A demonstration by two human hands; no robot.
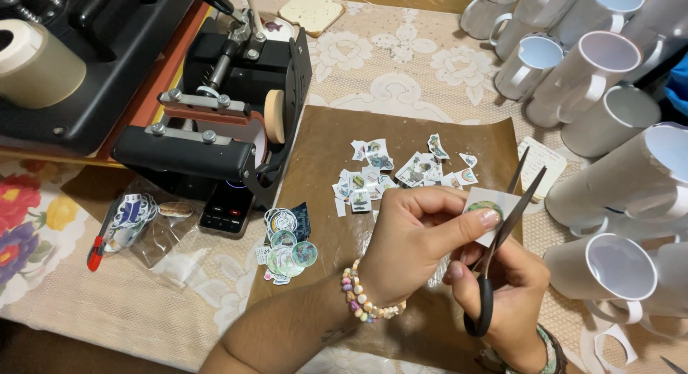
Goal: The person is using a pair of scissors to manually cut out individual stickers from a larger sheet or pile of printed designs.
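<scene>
- Bench [107, 302] under a cream lace cloth [401, 51], a floral cloth at its left edge.
- Brown paper sheet [322, 141] spread in the middle, paper offcuts [373, 173] scattered on it, round cut stickers [287, 248] piled at its left edge.
- Black mug press [222, 123] stands at left, clear plastic bags [154, 238] in front of it.
- White mugs [595, 73] crowd the right side.
- Square coaster [310, 10] lies at the far edge.

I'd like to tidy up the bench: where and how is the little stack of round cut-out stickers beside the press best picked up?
Pinch the round stickers at their fanned right edge, coming in from the brown paper sheet. They lie flat and overlapping, so an edge that sticks out probably gives a fingertip purchase; the mug press and its control box crowd the left and far sides.
</scene>
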